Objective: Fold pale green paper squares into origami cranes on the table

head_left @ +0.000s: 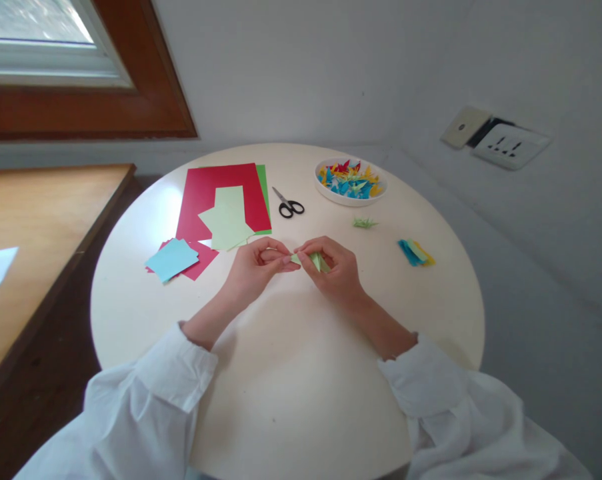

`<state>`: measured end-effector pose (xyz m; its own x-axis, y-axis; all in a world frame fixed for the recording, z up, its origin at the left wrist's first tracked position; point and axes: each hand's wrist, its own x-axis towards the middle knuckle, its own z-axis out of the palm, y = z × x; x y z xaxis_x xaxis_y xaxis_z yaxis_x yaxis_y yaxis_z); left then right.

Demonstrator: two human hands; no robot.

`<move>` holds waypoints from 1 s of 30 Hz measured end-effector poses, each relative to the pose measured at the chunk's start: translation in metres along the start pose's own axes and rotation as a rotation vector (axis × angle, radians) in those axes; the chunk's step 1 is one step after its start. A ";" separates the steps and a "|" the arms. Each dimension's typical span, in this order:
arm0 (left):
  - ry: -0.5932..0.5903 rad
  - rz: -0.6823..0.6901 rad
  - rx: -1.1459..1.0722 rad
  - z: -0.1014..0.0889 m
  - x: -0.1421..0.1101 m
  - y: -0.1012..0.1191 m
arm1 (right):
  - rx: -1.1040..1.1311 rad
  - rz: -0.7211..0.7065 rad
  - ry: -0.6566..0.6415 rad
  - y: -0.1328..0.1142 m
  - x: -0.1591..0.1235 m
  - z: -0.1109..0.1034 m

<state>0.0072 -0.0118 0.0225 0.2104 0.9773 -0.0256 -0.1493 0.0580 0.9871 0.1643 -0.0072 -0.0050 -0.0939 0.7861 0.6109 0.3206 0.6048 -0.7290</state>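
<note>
Above the middle of the round white table, a small folded piece of pale green paper [317, 260] is pinched between both hands. My left hand [261, 263] grips its left tip with thumb and fingers. Closed round its right part is my right hand [333, 267], which hides some of the folds. Just beyond the left hand, pale green sheets [229, 217] lie on a large red sheet [195, 193]. A pair of scissors [288, 205] with black handles rests beyond the hands, blades slightly apart.
At the back right, a white dish [351, 199] holds many small folded paper pieces. Near it are a pale green folded bunch [364, 223] and blue and yellow folded papers [415, 253]. Light blue squares [173, 259] lie left. A wooden table [55, 213] stands beyond the left edge.
</note>
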 end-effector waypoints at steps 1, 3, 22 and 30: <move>-0.001 0.005 0.001 0.000 0.000 0.000 | -0.005 -0.002 0.003 0.000 0.000 0.000; -0.003 0.015 0.006 0.000 0.000 0.000 | -0.024 -0.011 0.008 -0.001 0.000 0.000; -0.047 0.052 0.038 0.004 -0.003 0.002 | -0.020 0.001 0.015 -0.006 0.000 0.000; -0.037 0.048 0.021 0.003 -0.002 0.000 | -0.028 -0.015 0.011 -0.006 0.000 0.001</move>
<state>0.0099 -0.0148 0.0235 0.2395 0.9705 0.0273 -0.1401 0.0067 0.9901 0.1613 -0.0108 -0.0005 -0.0886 0.7753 0.6254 0.3453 0.6128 -0.7108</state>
